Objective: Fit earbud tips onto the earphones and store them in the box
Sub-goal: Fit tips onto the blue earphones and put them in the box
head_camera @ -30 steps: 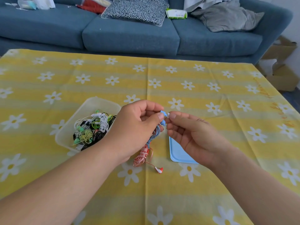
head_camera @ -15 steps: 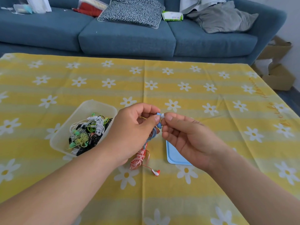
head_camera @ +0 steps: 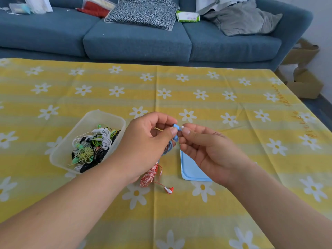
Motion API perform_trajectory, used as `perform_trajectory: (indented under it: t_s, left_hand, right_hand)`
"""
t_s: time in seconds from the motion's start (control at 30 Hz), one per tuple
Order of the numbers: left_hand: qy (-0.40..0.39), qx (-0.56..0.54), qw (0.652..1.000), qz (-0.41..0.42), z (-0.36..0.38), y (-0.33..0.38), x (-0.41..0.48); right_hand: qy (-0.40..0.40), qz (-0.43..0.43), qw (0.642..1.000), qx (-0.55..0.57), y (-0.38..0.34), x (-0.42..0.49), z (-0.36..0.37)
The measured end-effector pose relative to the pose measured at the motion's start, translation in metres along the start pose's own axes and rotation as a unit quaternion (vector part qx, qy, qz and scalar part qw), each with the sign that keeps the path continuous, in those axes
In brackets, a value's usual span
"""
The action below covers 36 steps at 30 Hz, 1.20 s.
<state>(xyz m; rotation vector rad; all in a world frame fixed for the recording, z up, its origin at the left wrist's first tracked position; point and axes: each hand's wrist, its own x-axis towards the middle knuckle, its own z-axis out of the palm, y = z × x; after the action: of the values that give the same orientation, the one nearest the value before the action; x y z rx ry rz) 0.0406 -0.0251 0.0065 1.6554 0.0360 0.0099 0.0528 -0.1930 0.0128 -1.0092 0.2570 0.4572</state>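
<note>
- The left hand (head_camera: 147, 141) is held above the table with its fingers curled; a blue earbud (head_camera: 175, 127) is pinched between the thumb and forefinger.
- The right hand (head_camera: 206, 150) is brought up against the left, fingertips almost touching. A small white tip (head_camera: 182, 126) is pinched between its thumb and forefinger, right at the end of the blue earbud. The other fingers are loosely bent beneath.
- Whether the white tip is seated on the earbud or only pressed against it cannot be told, since the joint is covered by the fingertips.
- A blue cable (head_camera: 169, 147) is seen hanging from the left hand; its upper part is hidden inside the palm, and its lower end is lost behind the wrist.
- A coil of red-and-white earphones (head_camera: 151, 174) lies on the tablecloth (head_camera: 233, 97) just under the left wrist, partly covered by it; one of its buds lies free, nearer the camera.
- A clear box (head_camera: 100, 115) stands to the left of the hands, holding tangled earphones (head_camera: 93, 146) in white, green and black; single pairs cannot be told apart, and the box's near corner is hidden by the left forearm.
- A light blue lid (head_camera: 190, 169) lies flat under the right hand, with much of it covered.
- A blue sofa (head_camera: 136, 42) stands beyond the table, cut off at the top edge.
</note>
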Motion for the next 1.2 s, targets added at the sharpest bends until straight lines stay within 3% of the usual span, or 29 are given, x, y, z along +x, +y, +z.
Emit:
perform_trajectory:
  t_s: [0.7, 1.2]
  left_hand:
    - [-0.002, 0.023, 1.0, 0.002, -0.0026, 0.0059, -0.0001]
    - [0.001, 0.013, 1.0, 0.006, -0.0003, 0.0071, 0.0003]
  right_hand:
    - [-0.042, 0.008, 0.999, 0.003, -0.0015, -0.0018, 0.0032]
    - [-0.028, -0.018, 0.999, -0.021, -0.0014, -0.002, 0.0025]
